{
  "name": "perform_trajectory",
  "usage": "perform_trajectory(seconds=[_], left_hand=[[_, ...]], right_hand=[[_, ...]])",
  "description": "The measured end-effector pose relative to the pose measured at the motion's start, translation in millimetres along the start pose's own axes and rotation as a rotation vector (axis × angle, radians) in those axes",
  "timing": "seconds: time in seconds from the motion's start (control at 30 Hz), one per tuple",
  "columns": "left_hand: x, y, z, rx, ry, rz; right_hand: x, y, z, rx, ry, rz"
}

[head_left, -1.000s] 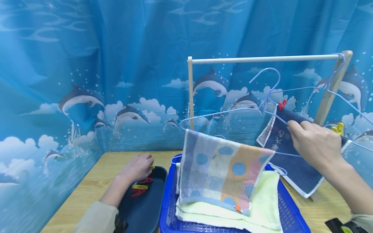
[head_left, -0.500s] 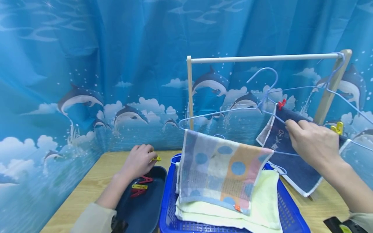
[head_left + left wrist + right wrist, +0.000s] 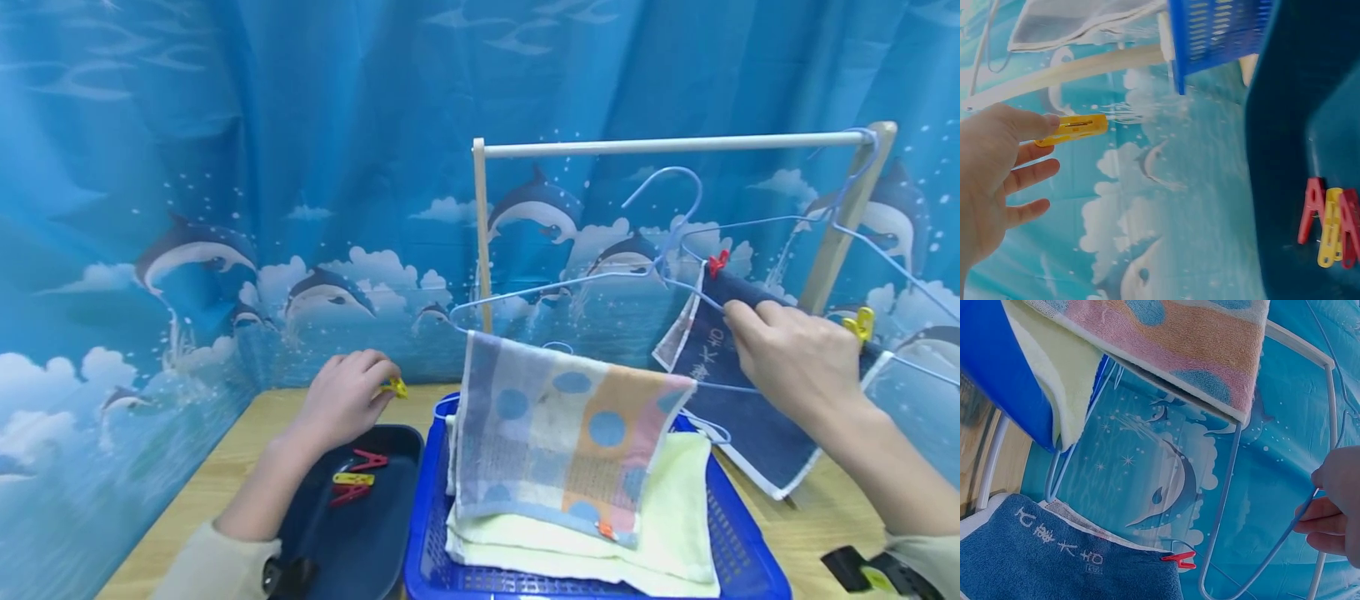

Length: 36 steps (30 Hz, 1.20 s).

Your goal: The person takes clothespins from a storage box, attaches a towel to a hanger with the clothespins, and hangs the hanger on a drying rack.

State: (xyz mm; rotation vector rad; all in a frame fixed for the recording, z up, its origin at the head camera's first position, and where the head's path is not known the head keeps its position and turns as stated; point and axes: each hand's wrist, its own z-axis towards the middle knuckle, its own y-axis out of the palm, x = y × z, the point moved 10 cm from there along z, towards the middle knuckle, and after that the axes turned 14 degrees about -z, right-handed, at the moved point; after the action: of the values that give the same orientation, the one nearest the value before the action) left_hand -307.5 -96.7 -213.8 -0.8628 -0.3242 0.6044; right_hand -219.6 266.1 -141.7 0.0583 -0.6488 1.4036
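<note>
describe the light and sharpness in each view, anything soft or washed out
Head view: bright overall, the dolphin curtain soft toward the left edge, the spotted towel clearer; left wrist view: the curtain pale and hazy, the dark tray dim, the yellow clip easy to make out; right wrist view: duller colours, yet the navy towel shows its pale lettering distinctly.

Left hand (image 3: 345, 400) at eight o'clock, pinching a yellow peg (image 3: 397, 387)! Down at seven, the dark tray (image 3: 367, 537) carries two red pegs (image 3: 371, 460) and a second yellow peg (image 3: 353, 479). Right hand (image 3: 798, 358) at three, gripping the blue hanger (image 3: 659, 264); a dotted towel (image 3: 573, 437) drapes from it, blue basket (image 3: 750, 562) at five!
</note>
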Motion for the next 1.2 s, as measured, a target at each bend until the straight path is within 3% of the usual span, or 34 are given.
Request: perform_trajectory(seconds=[0.37, 0.73, 1.0, 1.2], left_hand=[[28.3, -22.3, 18.3, 0.050, -0.019, -0.140], [57.4, -35.2, 29.0, 0.129, 0.062, -0.258], [76.3, -34.0, 38.0, 0.133, 0.194, -0.200], [89.0, -34.1, 48.4, 0.137, 0.231, -0.179]], right_hand=[[1.5, 4.4, 1.1, -0.056, 0.013, -0.004], [0.1, 5.2, 0.6, -0.051, 0.011, 0.003], [-1.7, 7.5, -0.3, -0.070, 0.018, 0.000], [-3.0, 6.5, -0.6, -0.058, 0.011, 0.000]])
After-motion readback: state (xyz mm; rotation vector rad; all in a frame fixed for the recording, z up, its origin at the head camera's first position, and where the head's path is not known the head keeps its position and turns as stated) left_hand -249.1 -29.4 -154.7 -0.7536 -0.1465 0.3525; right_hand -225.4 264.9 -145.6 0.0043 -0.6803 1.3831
